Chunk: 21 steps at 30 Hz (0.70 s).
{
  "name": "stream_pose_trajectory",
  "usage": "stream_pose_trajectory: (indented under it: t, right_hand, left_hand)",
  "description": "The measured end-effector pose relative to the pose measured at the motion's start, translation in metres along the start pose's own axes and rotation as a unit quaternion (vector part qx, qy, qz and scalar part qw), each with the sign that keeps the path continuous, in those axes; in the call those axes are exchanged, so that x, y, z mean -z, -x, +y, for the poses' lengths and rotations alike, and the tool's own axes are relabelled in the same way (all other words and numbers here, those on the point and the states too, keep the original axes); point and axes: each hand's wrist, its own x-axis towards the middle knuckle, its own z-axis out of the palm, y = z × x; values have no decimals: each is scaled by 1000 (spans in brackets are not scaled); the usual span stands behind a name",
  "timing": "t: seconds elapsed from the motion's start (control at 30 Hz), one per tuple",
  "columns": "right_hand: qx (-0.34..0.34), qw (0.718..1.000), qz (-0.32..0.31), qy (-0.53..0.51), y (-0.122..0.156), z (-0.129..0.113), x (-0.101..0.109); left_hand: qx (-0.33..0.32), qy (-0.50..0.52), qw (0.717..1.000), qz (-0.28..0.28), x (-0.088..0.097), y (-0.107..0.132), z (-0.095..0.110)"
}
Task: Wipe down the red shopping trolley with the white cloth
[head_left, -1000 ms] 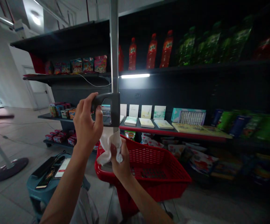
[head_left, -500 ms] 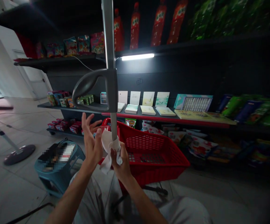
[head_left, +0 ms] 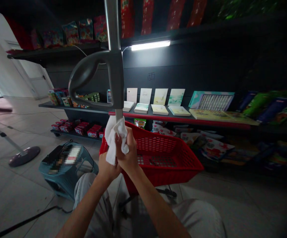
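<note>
An upright metal pole (head_left: 112,29) with a grey plastic loop handle (head_left: 117,79) stands right in front of me. Below the handle, a white cloth (head_left: 112,140) is bunched round the pole. My right hand (head_left: 130,153) is closed on the cloth, pressing it against the pole. Just under it, my left hand (head_left: 106,168) is wrapped round the pole's lower part, its fingers mostly hidden behind the cloth and the other hand. Directly behind both hands is a red plastic shopping cart (head_left: 158,145) with a perforated basket.
A blue-grey stool (head_left: 59,178) with blurred items on it is at my left. Farther left stands a round-based metal stand (head_left: 24,156). Dark shelves hold booklets (head_left: 142,108), snack bags (head_left: 215,147) and red bottles (head_left: 147,16). A black cable (head_left: 34,218) crosses the floor.
My left hand, open with fingers spread beside the pole, has come down and closed round it below the cloth. The cloth and right hand sit slightly higher; the view has tilted down.
</note>
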Motion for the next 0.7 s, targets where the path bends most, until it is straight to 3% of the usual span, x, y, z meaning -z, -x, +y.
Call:
stream_pose_trajectory:
  t: [0.13,0.27,0.37,0.5,0.7]
  right_hand:
    - [-3,998,-54,36,33,22,12]
    - [18,994,-108,29,37,31,30]
    - [14,987,-147,64,37,35,42]
    - [-7,956,-208,207,60,47,52]
    - [-19,924,-230,304,88,88,71]
  left_hand:
    - [17,-40,998,-45,-3,2,-4]
    - [-17,-62,997,-40,2,0,-4]
    - [-43,-59,997,-14,5,-3,-2]
    - [-33,-49,997,41,3,-5,-8]
    - [-33,-46,996,75,-5,-12,-32]
